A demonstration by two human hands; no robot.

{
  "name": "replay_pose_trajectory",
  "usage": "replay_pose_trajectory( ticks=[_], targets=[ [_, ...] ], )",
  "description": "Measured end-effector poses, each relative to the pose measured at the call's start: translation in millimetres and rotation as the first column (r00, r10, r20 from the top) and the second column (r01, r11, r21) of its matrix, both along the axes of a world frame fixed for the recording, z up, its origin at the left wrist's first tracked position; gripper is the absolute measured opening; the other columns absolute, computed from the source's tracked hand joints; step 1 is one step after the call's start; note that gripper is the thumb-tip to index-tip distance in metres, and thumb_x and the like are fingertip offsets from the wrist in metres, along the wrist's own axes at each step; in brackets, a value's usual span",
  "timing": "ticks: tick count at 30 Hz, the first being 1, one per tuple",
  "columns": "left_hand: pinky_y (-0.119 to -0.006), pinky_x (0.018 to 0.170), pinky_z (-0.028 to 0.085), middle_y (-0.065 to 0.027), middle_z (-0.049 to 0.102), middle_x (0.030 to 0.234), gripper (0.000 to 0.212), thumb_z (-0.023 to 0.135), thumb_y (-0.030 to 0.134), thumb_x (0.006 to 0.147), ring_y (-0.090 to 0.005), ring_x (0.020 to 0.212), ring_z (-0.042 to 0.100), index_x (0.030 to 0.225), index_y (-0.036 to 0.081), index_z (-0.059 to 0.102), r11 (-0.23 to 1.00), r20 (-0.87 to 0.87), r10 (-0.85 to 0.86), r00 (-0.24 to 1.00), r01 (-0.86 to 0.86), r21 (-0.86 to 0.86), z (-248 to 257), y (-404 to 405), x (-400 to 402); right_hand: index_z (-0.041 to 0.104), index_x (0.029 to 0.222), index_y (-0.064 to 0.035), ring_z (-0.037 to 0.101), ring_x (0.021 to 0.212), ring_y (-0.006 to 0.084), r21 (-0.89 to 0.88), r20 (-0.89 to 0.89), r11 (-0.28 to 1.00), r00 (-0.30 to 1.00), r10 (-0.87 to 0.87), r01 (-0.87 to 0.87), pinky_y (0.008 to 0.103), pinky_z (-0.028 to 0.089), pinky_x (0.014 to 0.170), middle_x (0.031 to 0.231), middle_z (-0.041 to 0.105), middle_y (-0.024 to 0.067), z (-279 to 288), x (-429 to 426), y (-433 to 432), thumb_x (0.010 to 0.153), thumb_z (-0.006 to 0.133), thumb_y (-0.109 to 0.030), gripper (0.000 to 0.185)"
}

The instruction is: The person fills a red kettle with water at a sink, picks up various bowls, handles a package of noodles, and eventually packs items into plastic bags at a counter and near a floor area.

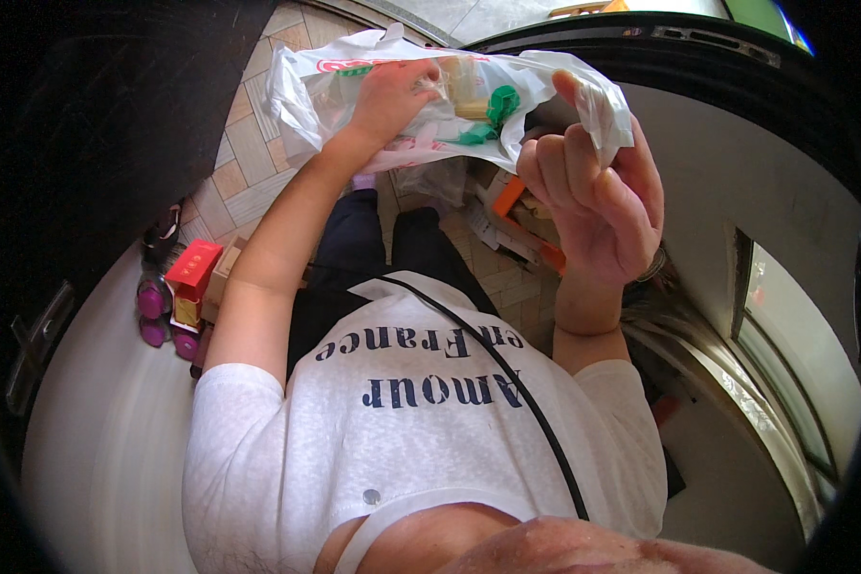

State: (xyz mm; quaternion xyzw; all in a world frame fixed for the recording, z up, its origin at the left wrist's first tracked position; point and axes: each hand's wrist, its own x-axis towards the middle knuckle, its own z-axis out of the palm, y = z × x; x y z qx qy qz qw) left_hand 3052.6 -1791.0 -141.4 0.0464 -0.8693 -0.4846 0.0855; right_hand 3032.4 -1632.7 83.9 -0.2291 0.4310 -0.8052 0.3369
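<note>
A white plastic bag [290, 107] with red printing hangs open at the top of the view. My left hand [402, 90] reaches inside it, fingers bent at some crumpled clear plastic; whether they grip it cannot be told. At the bag's right end, my right hand [588, 172] is curled with the bag's handle looped over its fingers. Within the bag lie a green plastic piece [503, 105], by the right side, and a yellowish item [472, 109] in clear wrapping. Its lower contents are hidden.
An orange-edged box [508, 195] stands on the tiled floor beyond my legs. A red box [195, 262] and purple-ended objects [152, 300] are at the left. A dark door edge [689, 46] curves across the upper right. A black cable [538, 416] crosses my shirt.
</note>
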Motion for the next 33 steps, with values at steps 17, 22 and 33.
replay_pose_trajectory(
  ticks=[17,22,33],
  targets=[
    [-0.04,0.07,0.046,-0.0106,0.061,0.075,0.015,0.065,0.024,0.073,-0.0284,0.076,0.059,0.083,0.014,0.07,0.994,0.088,0.019,0.996,-0.01,-0.107,-23.4,24.9,5.0,0.032,0.13,0.0105,0.033,0.061,0.0093,0.037,-0.029,0.999,1.0,-0.004,0.005,0.027,0.029,0.062,0.069,0.037,-0.0002,-5.7,5.1,9.7,0.09,0.041,-0.015,0.049],
    [-0.039,0.07,0.046,-0.0132,0.061,0.072,0.016,0.064,0.022,0.074,-0.0295,0.074,0.06,0.08,0.008,0.067,0.972,0.039,0.056,0.998,-0.046,-0.232,-12.6,33.0,-1.6,0.03,0.13,0.0112,0.033,0.06,0.0097,0.04,-0.064,0.999,0.997,-0.033,0.036,0.0273,0.03,0.062,0.068,0.036,0.0003,-10.2,0.0,19.6,0.09,0.041,-0.015,0.05],
    [-0.028,0.077,0.045,-0.0077,0.063,0.106,0.017,0.056,0.015,0.086,-0.0151,0.086,0.058,0.092,0.0,0.059,0.901,0.364,-0.238,0.9,0.065,0.429,57.6,-5.1,31.7,0.031,0.13,0.0113,0.034,0.06,0.009,0.089,-0.021,0.992,0.996,-0.083,0.085,0.0281,0.031,0.064,0.069,0.037,0.0009,-23.1,-8.0,30.0,0.09,0.043,-0.017,0.05]
  ],
)
